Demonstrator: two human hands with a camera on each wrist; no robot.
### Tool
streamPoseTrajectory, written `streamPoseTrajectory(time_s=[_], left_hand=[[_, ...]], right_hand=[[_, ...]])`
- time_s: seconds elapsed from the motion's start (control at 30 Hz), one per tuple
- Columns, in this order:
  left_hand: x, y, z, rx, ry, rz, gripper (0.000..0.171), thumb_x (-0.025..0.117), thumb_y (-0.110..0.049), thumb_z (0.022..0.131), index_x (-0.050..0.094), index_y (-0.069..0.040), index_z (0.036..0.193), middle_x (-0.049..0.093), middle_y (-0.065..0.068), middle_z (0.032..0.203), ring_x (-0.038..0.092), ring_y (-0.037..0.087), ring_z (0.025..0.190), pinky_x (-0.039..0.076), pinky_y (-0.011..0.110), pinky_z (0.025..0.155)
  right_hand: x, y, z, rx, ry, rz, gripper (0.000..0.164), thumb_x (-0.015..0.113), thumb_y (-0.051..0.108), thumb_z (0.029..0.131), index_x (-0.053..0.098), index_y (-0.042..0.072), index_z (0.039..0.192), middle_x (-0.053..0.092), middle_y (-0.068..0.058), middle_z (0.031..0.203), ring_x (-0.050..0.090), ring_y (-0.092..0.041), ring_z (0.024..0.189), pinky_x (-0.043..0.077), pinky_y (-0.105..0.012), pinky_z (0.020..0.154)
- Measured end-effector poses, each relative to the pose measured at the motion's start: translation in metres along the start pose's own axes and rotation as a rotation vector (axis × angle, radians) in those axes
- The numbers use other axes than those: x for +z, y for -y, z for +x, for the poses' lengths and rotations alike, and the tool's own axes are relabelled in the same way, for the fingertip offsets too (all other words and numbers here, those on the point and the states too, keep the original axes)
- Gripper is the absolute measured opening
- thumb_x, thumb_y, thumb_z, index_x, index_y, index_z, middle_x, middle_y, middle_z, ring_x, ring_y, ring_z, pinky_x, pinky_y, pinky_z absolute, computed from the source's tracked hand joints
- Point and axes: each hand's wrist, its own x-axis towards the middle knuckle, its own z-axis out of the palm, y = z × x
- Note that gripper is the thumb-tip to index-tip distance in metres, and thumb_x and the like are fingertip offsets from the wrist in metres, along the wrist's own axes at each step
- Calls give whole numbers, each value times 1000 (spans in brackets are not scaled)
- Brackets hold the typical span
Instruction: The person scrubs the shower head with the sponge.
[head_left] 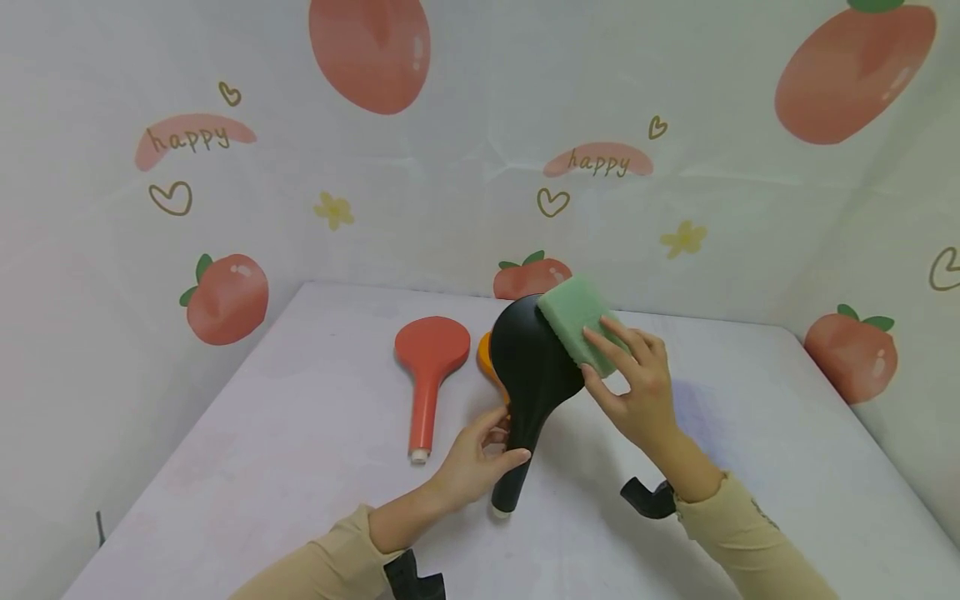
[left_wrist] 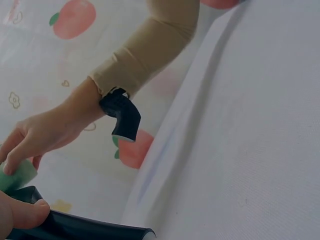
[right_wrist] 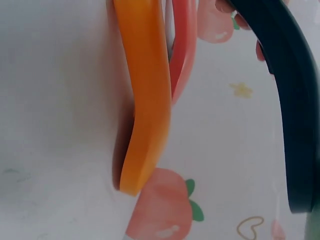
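Sleeves (head_left: pixel 322 562) of beige cloth extend over a white table (head_left: pixel 262 467), where a person's left hand (head_left: pixel 480 462) curls thumb and fingers around the handle of a black paddle (head_left: pixel 528 350) raised above the surface. The right hand (head_left: pixel 637 392) pinches a green sponge (head_left: pixel 573 312) against the paddle's broad head. Beyond, an orange paddle (right_wrist: pixel 145 100) and a red paddle (head_left: pixel 431 350) lie before a fruit-patterned backdrop (head_left: pixel 450 192) lettered "happy."
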Motion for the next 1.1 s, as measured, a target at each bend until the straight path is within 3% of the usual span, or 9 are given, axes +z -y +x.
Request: streamPoseTrajectory(time_s=[0.17, 0.3, 0.43, 0.7, 0.97, 1.1], left_hand=[[0, -1, -1, 0, 2, 16, 49, 64, -15, 88, 47, -12, 134, 52, 12, 114, 52, 21, 104, 55, 29, 85], [1, -3, -1, 2, 10, 23, 49, 64, -15, 88, 47, -12, 134, 52, 12, 115, 52, 21, 104, 55, 27, 85], [3, -3, 0, 11, 22, 19, 51, 63, -14, 88, 45, -10, 136, 51, 13, 115, 52, 22, 103, 55, 30, 86], [5, -2, 1, 7, 31, 18, 53, 63, -14, 88, 44, -9, 137, 51, 14, 116, 52, 22, 103, 54, 36, 89], [5, 2, 1, -1, 34, 33, 53, 64, -17, 88, 44, -13, 137, 50, 11, 116, 50, 21, 104, 53, 37, 91], [6, 1, 0, 7, 30, 44, 53, 64, -17, 88, 44, -12, 137, 50, 12, 116, 50, 21, 104, 53, 39, 91]], right_hand=[[-6, -6, 3, 147, -5, -18, 34, 65, 8, 76, 68, 6, 110, 61, -22, 117, 47, -39, 97, 32, -33, 84], [-6, -8, 6, 185, -7, -33, 37, 66, 3, 74, 67, 6, 111, 60, -24, 118, 46, -41, 99, 33, -38, 83], [0, -5, 11, 157, 2, -21, 35, 65, 7, 76, 67, 7, 111, 59, -23, 119, 46, -41, 99, 33, -45, 82], [7, 4, 18, -18, 62, -29, 30, 58, 21, 84, 68, 8, 109, 60, -20, 116, 45, -39, 97, 33, -51, 84], [-1, -6, 27, 124, 46, -73, 32, 63, 13, 79, 68, 7, 109, 60, -21, 118, 45, -41, 99, 32, -48, 82], [2, -4, 27, 120, 69, -80, 32, 63, 15, 79, 68, 7, 110, 59, -21, 119, 44, -42, 99, 31, -49, 83]])
